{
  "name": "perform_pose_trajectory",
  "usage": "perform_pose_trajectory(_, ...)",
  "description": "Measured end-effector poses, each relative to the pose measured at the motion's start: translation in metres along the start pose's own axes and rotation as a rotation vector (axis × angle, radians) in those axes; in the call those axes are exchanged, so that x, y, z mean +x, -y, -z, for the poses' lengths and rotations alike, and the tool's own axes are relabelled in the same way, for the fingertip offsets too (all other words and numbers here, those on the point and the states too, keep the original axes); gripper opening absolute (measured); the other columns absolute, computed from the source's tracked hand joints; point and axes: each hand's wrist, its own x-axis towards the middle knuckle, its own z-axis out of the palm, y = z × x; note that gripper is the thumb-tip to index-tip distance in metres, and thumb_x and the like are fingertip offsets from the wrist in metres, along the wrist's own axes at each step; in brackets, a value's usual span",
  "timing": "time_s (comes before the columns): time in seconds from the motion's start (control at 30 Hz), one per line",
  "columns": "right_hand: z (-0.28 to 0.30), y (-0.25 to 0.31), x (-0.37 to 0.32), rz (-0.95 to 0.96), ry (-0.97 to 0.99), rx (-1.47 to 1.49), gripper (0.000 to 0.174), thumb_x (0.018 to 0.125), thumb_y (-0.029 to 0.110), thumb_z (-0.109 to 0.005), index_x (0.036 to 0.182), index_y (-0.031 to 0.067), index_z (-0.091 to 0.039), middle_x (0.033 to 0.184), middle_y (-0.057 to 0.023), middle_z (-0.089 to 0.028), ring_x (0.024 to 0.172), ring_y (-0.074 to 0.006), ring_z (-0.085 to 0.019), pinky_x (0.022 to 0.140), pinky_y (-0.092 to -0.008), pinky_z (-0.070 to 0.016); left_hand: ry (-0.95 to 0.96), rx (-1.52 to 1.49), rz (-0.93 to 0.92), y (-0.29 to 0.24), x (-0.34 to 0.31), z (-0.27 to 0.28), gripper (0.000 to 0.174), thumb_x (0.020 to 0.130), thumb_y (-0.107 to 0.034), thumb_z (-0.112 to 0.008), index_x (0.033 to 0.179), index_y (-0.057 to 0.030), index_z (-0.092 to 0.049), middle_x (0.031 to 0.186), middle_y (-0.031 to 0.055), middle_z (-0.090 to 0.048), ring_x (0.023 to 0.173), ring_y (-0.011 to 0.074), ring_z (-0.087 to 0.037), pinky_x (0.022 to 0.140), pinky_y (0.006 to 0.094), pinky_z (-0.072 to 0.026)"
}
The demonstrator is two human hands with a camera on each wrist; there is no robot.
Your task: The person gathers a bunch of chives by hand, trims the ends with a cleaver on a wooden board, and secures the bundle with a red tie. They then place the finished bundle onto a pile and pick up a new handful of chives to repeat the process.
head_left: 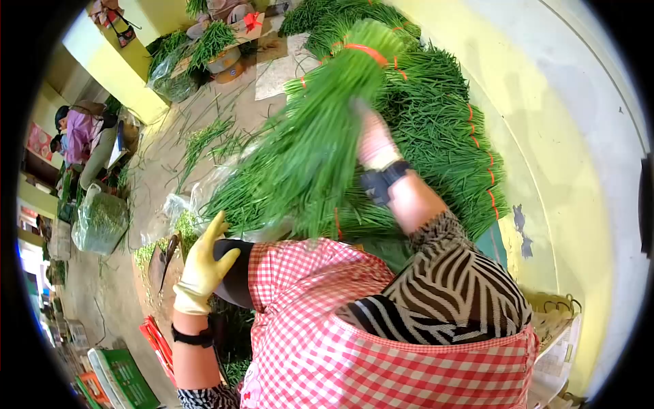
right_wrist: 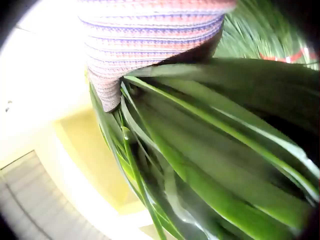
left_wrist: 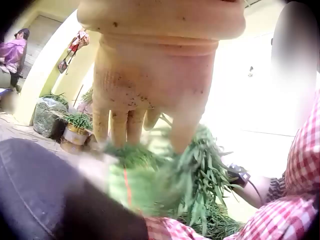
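Head, bunch (head_left: pixel 313 123) diag., tips low-L, L fingers (head_left: pixel 216 226) spread, R fingers (right_wrist: pixel 108 96) gripping it

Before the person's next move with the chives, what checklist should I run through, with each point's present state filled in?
1. Right hand has a grip on the bundle of chives: ok, the gloved fingers close on the leaves.
2. Bundle is tied: ok, an orange-red band circles it near the pale stem end.
3. Band is tight enough: cannot tell.
4. Left hand is free: ok, fingers spread, holding nothing.
5. Leaf tips are even: cannot tell, they are blurred.
6. Floor is free of loose greens: not ok, some lie scattered there.
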Motion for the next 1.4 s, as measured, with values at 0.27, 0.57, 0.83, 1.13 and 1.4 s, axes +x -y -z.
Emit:
perform_pose_trajectory(0.27, 0.281, 0.156, 0.016, -0.115, -0.695, -0.37, 0.098, 0.092, 0.074, -0.057, 0.159, 0.0025, -0.04, 0.154, -0.0216, -0.052, 0.135, -0.039, -0.053, 0.117, -0.0484, -0.0371, -0.152, -0.046, 0.306, 0.077, -0.057, 0.058, 0.064, 0.098, -0.002, -0.063, 0.159, -0.0078, -0.043, 0.145, 0.016, -0.061, 0.131, 0.0233, -0.059, 0.111, 0.0372, -0.0457)
perform_pose_trajectory(0.57, 0.425, 0.09, 0.089, 0.053, -0.724, -1.634, 0.067, 0.091, 0.038, -0.066, 0.141, -0.0055, -0.057, 0.142, -0.0264, -0.062, 0.13, -0.0401, -0.058, 0.112, -0.0413, -0.0431, -0.389, -0.393, 0.618, 0.142, -0.178, 0.007, 0.05, 0.102, -0.01, -0.064, 0.15, -0.0023, -0.051, 0.128, 0.013, -0.07, 0.114, 0.0204, -0.067, 0.1, 0.032, -0.0528)
perform_pose_trajectory(0.83, 0.113, -0.137, 0.104, -1.013, 0.551, -1.147, 0.028, 0.098, 0.008, -0.062, 0.125, -0.002, -0.065, 0.089, -0.0099, -0.07, 0.066, -0.0206, -0.064, 0.06, -0.0356, -0.053, 0.358, -0.014, 0.744, 0.23, -0.28, -0.196, 0.047, 0.095, -0.036, -0.063, 0.132, -0.0083, -0.069, 0.122, 0.0154, -0.074, 0.105, 0.033, -0.072, 0.091, 0.0427, -0.0569)
perform_pose_trajectory(1.13, -0.024, -0.273, -0.046, -1.046, 1.823, -2.064, 0.037, 0.104, 0.023, -0.057, 0.13, 0.0001, -0.066, 0.117, -0.0159, -0.075, 0.105, -0.0279, -0.073, 0.093, -0.038, -0.0581, -0.839, -0.552, 1.46, 0.037, -0.399, -0.04, 0.021, 0.1, -0.024, -0.065, 0.099, -0.0051, -0.073, 0.076, 0.0036, -0.068, 0.065, 0.0147, -0.062, 0.061, 0.0301, -0.052)
perform_pose_trajectory(1.4, -0.085, -0.485, -0.133, -0.739, 2.015, -1.986, 0.037, 0.103, 0.024, -0.057, 0.129, 0.0007, -0.067, 0.117, -0.0169, -0.075, 0.105, -0.0293, -0.073, 0.093, -0.0386, -0.0578, -0.181, -0.688, 1.934, 0.023, -0.648, -0.493, 0.021, 0.098, -0.02, -0.069, 0.111, -0.0035, -0.07, 0.094, 0.0082, -0.067, 0.082, 0.0196, -0.065, 0.073, 0.0355, -0.0537)
